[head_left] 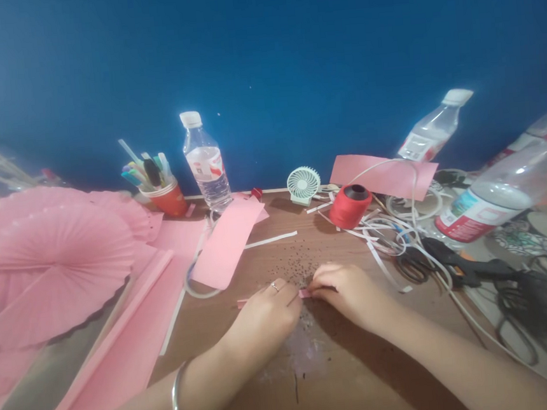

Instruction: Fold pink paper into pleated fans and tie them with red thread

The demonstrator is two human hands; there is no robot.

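Pink paper strip point(305, 293): low on the worktop point(346, 383), between the hands; one end pokes out left of the left hand.
Left hand point(273, 310): grip closed down on strip, fingers bent; ring on, bangle point(177, 398) at wrist.
Right hand point(345, 288): grip closed, thumb and fingertips pinching strip's right end.
Pleated rosettes point(53, 266): left side, pleats made and spread round; look done, as a judgement.
Pink sheet point(229, 244): unpleated, left of centre; another pink sheet point(381, 176) at back right, also unpleated.
Strip progress: being worked in the fingers, judged unfinished; fold count hidden, remaining amount can't tell.
Thread cone point(350, 208): red, beside tangled white cable, no hand on it.
Mini fan point(303, 184): upright, near wall point(262, 72).
Dark specks point(297, 260): scattered just beyond hands.
Water bottle point(207, 172): upright, capped, behind pink sheet.
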